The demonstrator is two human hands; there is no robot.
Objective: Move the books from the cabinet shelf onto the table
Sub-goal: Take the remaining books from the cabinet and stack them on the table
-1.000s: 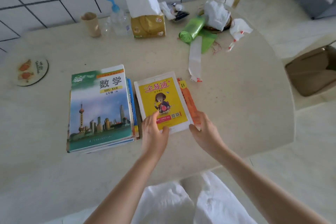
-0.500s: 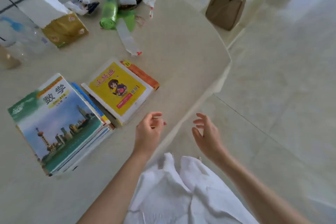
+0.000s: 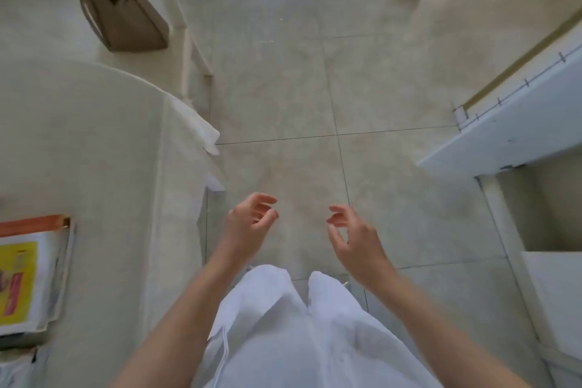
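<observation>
Head view looks straight down over a pale beige tiled floor (image 3: 315,72) with thin dark grout lines, which fills most of what I see. To my left lies the rounded cream tabletop (image 3: 94,142), its cloth edge hanging at the corner. To my right stands a white cabinet (image 3: 516,129) with an open recess below its top panel; I cannot tell what is inside it. My white trousers (image 3: 289,334) fill the bottom middle. Beyond the tabletop, a tan handbag with long straps (image 3: 126,19) hangs beside a white chair frame. At the left edge of the tabletop rests a yellow-covered book with a white border (image 3: 28,280), stacked on an orange-edged book (image 3: 34,224) that sticks out beyond it; both are cut off by the frame. My left hand (image 3: 248,227) and my right hand (image 3: 352,236) hang over the floor between tabletop and cabinet, apart from each other, fingers loosely curled and half open, gripping nothing.
</observation>
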